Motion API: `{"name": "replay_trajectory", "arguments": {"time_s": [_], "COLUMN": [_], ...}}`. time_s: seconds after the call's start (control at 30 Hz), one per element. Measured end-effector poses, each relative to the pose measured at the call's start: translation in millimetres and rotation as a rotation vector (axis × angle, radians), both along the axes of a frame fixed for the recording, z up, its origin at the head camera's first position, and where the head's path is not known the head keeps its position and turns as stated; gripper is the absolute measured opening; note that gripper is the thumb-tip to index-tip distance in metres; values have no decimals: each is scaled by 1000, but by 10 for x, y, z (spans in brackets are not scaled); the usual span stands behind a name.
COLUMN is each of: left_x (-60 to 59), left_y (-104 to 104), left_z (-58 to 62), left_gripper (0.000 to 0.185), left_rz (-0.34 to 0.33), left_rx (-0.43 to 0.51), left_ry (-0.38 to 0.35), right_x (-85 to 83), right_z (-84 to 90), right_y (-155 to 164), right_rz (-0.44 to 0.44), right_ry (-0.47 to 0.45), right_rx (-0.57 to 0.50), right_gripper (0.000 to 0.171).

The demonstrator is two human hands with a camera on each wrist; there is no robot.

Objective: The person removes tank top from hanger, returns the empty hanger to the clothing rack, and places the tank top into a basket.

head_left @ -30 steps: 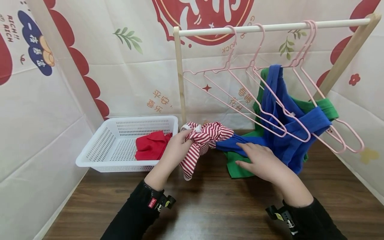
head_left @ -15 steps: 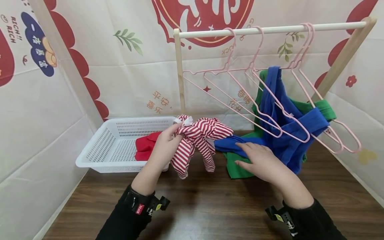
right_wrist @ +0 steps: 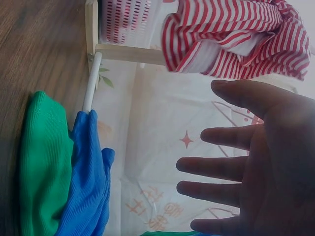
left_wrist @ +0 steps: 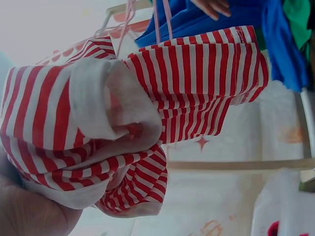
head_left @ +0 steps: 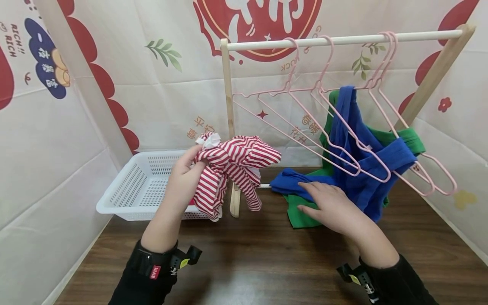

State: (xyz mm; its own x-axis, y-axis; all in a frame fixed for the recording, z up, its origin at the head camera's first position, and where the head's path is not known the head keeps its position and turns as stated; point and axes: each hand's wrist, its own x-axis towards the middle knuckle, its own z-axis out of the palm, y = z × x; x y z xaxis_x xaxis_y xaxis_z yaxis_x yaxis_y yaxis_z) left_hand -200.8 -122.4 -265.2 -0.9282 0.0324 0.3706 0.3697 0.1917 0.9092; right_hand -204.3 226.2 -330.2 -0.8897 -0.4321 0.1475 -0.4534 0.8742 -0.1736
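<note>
Just now, the striped top (head_left: pixel 248 150) had moved left, away from the blue top (head_left: pixel 352 192) to the basket's (head_left: pixel 104 206) right end, so it hung separate; the left hand (head_left: pixel 183 178) pinched it, while the right hand (head_left: pixel 333 207), fingers straight, held nothing.

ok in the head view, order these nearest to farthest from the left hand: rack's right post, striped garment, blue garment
1. Striped garment, gripped in the left hand
2. Blue garment, right of centre
3. Right post, far right
</note>
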Motion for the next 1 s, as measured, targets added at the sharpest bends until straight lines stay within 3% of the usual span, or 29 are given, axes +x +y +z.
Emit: {"name": "replay_trajectory", "arguments": {"time_s": [0.4,0.6,0.87,1.0], "left_x": [69,38,-48,-123], "left_y": [-354,-513,-686,-750], "left_z": [165,202,172,123], "left_gripper": [34,33,32,31], "left_rz": [113,162,299,331], "left_rx": [65,103,92,93], "left_ry": [126,205,182,136], "right_x": [42,55,57,47], "right_z": [22,29,25,7], "right_y": [-22,-33,-44,-45], "right_rz": [11,16,28,30], "right_ry": [29,32,23,20], "right_rx": [9,6,0,5], "right_gripper": [64,64,63,64]}}
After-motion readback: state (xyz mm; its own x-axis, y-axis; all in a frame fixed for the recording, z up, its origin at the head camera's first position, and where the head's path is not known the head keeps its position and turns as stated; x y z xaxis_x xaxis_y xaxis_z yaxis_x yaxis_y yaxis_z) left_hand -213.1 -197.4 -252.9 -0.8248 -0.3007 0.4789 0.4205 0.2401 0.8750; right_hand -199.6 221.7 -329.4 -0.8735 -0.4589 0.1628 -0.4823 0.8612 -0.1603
